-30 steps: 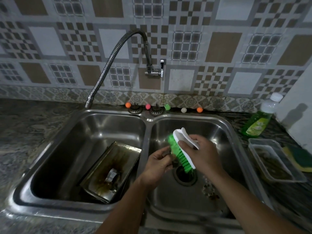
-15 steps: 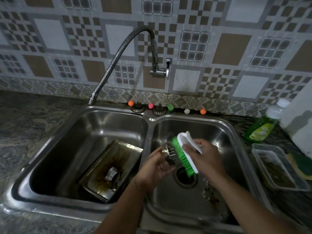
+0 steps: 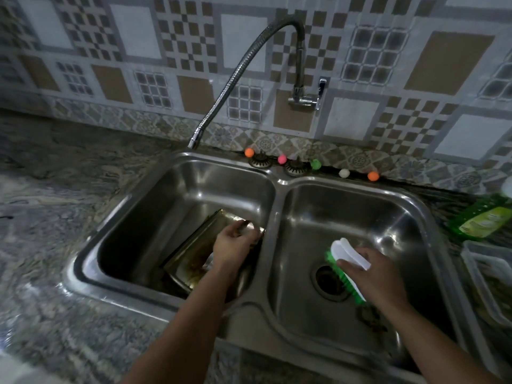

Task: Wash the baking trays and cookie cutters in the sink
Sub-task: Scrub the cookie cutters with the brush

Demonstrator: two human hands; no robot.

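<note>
A greasy metal baking tray [image 3: 188,250] leans tilted in the left basin of the steel double sink [image 3: 274,184]. My left hand [image 3: 235,245] hovers over the tray's upper right corner, fingers curled around a small shiny cookie cutter [image 3: 248,226] that is mostly hidden. A pale metal piece [image 3: 209,263] shows in the tray beside my wrist. My right hand [image 3: 371,275] grips a scrub brush [image 3: 347,252] with a white handle and green bristles, held over the right basin's drain [image 3: 328,278].
A flexible faucet hose [image 3: 243,67] arcs from the wall tap to the left basin's back edge. Small coloured balls [image 3: 249,152] line the back rim. A green dish soap bottle [image 3: 482,217] and a clear plastic container [image 3: 484,273] stand on the right counter.
My left hand has carried the cookie cutter from beside the brush over the right basin to above the tray in the left basin. The right hand and brush have dropped slightly toward the drain.
</note>
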